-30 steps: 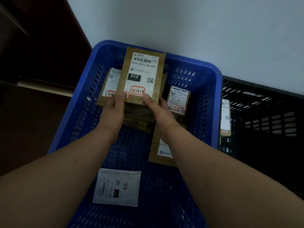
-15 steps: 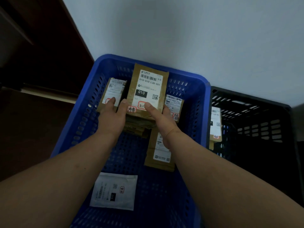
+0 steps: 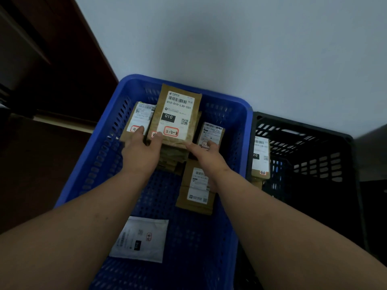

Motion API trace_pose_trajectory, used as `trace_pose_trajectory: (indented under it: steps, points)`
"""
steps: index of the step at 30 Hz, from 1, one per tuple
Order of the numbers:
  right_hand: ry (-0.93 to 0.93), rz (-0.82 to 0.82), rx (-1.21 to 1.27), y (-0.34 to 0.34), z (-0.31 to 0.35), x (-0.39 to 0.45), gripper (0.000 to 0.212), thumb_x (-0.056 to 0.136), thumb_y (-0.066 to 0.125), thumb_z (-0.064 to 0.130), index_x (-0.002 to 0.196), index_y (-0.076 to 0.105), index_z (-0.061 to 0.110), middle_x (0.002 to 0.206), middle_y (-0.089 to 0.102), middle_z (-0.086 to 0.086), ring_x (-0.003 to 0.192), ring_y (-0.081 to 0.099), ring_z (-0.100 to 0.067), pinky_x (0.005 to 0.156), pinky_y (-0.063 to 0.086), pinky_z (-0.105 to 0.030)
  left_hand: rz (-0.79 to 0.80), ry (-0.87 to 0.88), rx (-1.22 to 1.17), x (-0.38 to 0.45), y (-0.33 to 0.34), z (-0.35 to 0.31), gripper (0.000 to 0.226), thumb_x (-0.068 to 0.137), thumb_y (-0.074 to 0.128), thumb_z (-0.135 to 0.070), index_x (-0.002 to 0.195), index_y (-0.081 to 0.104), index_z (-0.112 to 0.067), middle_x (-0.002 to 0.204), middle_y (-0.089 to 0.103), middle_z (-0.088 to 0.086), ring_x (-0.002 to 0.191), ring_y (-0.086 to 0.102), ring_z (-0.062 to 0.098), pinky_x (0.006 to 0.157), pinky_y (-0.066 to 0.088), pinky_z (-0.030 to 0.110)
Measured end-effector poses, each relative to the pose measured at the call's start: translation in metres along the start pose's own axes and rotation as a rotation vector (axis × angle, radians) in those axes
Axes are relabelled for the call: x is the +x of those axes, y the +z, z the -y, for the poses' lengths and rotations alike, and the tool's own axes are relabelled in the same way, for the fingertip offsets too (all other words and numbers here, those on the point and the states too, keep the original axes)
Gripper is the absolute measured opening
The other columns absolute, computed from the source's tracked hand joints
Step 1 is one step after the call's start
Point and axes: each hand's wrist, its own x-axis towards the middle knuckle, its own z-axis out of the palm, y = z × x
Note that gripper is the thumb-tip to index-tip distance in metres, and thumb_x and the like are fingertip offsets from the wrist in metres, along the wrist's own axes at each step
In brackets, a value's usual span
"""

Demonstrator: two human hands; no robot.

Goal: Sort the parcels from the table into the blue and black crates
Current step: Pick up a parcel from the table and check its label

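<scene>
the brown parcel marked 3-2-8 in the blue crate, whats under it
The brown parcel tops a stack of brown parcels in the blue crate; only their near edges show. How many, and their labels, is hidden. Both hands, left and right, touch its near edge.

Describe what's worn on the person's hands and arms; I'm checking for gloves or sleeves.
Nothing worn shows: the left hand and right hand are bare, without gloves, rings or watch in view. Both forearms are bare too; no sleeve reaches the frame.
</scene>
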Motion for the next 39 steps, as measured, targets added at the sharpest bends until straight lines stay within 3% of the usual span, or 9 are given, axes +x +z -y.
trace_pose_trajectory:
  steps: [2,6,9,11,16,23,27,32,39]
  points:
    - [-0.006,0.006,-0.013,-0.002,0.001,-0.009,0.119,0.061,0.073,0.072,0.155,0.011,0.034,0.158,0.029,-0.005,0.138,0.037,-0.033,0.111,0.037,-0.054,-0.019,0.0,0.028,-0.009,-0.002,-0.003,0.082,0.083,0.052,-0.069,0.151,0.032,-0.027,0.156,0.029,0.005,0.141,0.032,0.029,0.112,0.034,0.053]
    - [-0.039,0.007,-0.097,-0.013,0.005,-0.023,0.093,0.084,0.064,0.06,0.156,0.017,0.024,0.157,0.03,-0.006,0.139,0.035,-0.029,0.113,0.035,-0.049,-0.07,0.024,0.154,-0.028,-0.006,-0.016,0.07,0.093,0.05,-0.058,0.152,0.03,-0.025,0.155,0.027,0.009,0.141,0.025,0.033,0.114,0.029,0.05]
    - [-0.106,0.02,-0.237,-0.031,0.008,-0.038,0.079,0.093,0.059,0.05,0.154,0.022,0.017,0.154,0.034,-0.007,0.129,0.043,-0.024,0.106,0.042,-0.039,-0.079,0.052,0.234,-0.055,-0.011,-0.032,0.07,0.094,0.048,-0.057,0.153,0.028,-0.025,0.156,0.026,0.011,0.142,0.023,0.033,0.113,0.027,0.047]
    - [-0.16,0.029,-0.345,-0.041,0.013,-0.055,0.073,0.094,0.058,0.048,0.152,0.027,0.015,0.15,0.039,-0.008,0.121,0.047,-0.021,0.1,0.045,-0.036,-0.072,0.066,0.295,-0.077,-0.013,-0.044,0.072,0.093,0.047,-0.058,0.153,0.027,-0.025,0.156,0.026,0.012,0.142,0.022,0.034,0.113,0.026,0.046]
    - [-0.294,0.033,-0.692,-0.07,0.016,-0.103,0.07,0.08,0.06,0.059,0.138,0.044,0.024,0.138,0.053,-0.005,0.116,0.058,-0.026,0.096,0.052,-0.045,-0.015,0.114,0.474,-0.137,-0.009,-0.07,0.071,0.093,0.048,-0.058,0.153,0.026,-0.026,0.157,0.026,0.009,0.143,0.02,0.033,0.113,0.026,0.047]
    - [-0.441,-0.109,-1.269,-0.134,0.01,-0.189,0.065,0.095,0.048,0.056,0.148,0.036,0.021,0.149,0.039,-0.007,0.134,0.039,-0.03,0.109,0.038,-0.044,0.101,0.369,0.81,-0.206,0.005,-0.097,0.069,0.092,0.042,-0.063,0.15,0.028,-0.03,0.155,0.031,0.0,0.14,0.028,0.028,0.112,0.03,0.047]
    - [-0.398,-0.205,-1.346,-0.171,-0.019,-0.24,0.064,0.095,0.044,0.058,0.146,0.038,0.021,0.149,0.038,-0.007,0.133,0.039,-0.03,0.109,0.038,-0.045,0.181,0.538,0.925,-0.245,0.012,-0.1,0.068,0.093,0.039,-0.063,0.15,0.029,-0.028,0.154,0.032,-0.001,0.141,0.029,0.025,0.114,0.028,0.045]
    - [-0.368,-0.288,-1.32,-0.214,-0.058,-0.299,0.059,0.094,0.044,0.057,0.143,0.044,0.023,0.143,0.043,-0.006,0.129,0.044,-0.029,0.104,0.041,-0.042,0.253,0.609,0.971,-0.303,0.028,-0.102,0.069,0.092,0.038,-0.065,0.151,0.028,-0.03,0.155,0.032,-0.002,0.141,0.03,0.024,0.116,0.024,0.047]
    - [-0.301,-0.441,-1.281,-0.311,-0.1,-0.366,0.055,0.096,0.045,0.054,0.14,0.047,0.021,0.138,0.046,-0.007,0.127,0.044,-0.029,0.103,0.042,-0.043,0.309,0.747,0.988,-0.381,0.091,-0.136,0.07,0.091,0.041,-0.065,0.149,0.033,-0.028,0.152,0.038,0.0,0.137,0.037,0.025,0.112,0.033,0.045]
